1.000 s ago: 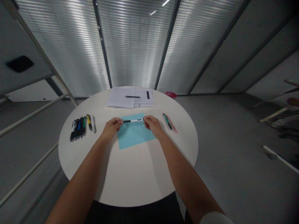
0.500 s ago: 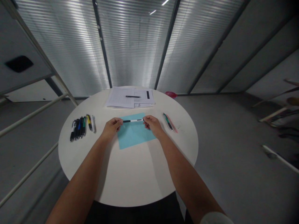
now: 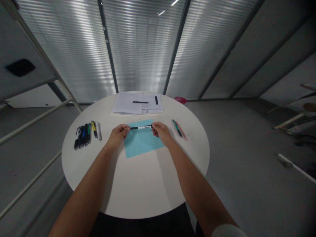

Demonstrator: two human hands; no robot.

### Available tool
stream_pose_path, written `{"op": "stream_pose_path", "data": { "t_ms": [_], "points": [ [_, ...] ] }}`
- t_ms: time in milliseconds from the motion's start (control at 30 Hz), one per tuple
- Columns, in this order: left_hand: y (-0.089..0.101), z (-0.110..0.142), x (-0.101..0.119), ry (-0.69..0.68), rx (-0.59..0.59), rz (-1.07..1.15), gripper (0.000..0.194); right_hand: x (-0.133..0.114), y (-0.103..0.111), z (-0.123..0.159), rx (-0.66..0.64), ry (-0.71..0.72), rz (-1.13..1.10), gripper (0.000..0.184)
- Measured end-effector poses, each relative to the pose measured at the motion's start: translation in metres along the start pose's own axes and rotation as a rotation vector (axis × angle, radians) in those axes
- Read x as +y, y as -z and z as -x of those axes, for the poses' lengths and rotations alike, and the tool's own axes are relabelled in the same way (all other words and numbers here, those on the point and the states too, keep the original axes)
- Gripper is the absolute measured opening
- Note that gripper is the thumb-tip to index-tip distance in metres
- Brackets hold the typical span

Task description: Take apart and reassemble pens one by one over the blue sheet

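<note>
My left hand (image 3: 118,134) and my right hand (image 3: 160,132) both hold a slim black-and-white pen (image 3: 140,127), one at each end, level in the air. It is just above the far edge of a light blue sheet of paper (image 3: 143,143) lying on the round white table (image 3: 138,184). My fingers hide the pen's tips. To the left, several pens lie side by side in a bundle (image 3: 85,135). A green-and-black pen (image 3: 177,129) lies to the right of my right hand.
A stack of printed papers (image 3: 137,103) with a black pen (image 3: 140,102) on it lies at the table's far edge. A pink object (image 3: 181,100) shows just beyond the table. Metal rails (image 3: 32,121) run along the left, with a grey floor below.
</note>
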State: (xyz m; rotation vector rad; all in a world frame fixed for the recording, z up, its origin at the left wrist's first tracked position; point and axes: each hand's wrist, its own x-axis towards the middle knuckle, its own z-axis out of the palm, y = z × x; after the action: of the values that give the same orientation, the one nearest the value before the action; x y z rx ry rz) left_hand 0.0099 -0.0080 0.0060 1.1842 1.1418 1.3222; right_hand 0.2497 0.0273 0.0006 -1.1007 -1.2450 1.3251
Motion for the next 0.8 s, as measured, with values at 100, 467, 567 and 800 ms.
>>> {"op": "stream_pose_path", "data": {
  "t_ms": [100,467,567,800],
  "points": [
    [0.0,0.0006,0.0008,0.009,0.0,0.019,0.023,0.0001,0.0,0.0001,-0.005,0.003,0.001,0.029],
    [-0.0012,0.0014,0.0028,0.025,0.019,0.026,0.024,-0.0001,0.0,0.0006,-0.004,0.0,0.012,0.03],
    [-0.0012,0.0011,0.0023,0.02,0.033,0.016,0.023,-0.001,-0.0005,0.0011,-0.006,0.0,0.015,0.029],
    [0.0,-0.0002,-0.0014,0.005,0.028,-0.01,0.024,0.0011,0.0009,0.0006,-0.031,-0.003,-0.023,0.027]
  ]
}}
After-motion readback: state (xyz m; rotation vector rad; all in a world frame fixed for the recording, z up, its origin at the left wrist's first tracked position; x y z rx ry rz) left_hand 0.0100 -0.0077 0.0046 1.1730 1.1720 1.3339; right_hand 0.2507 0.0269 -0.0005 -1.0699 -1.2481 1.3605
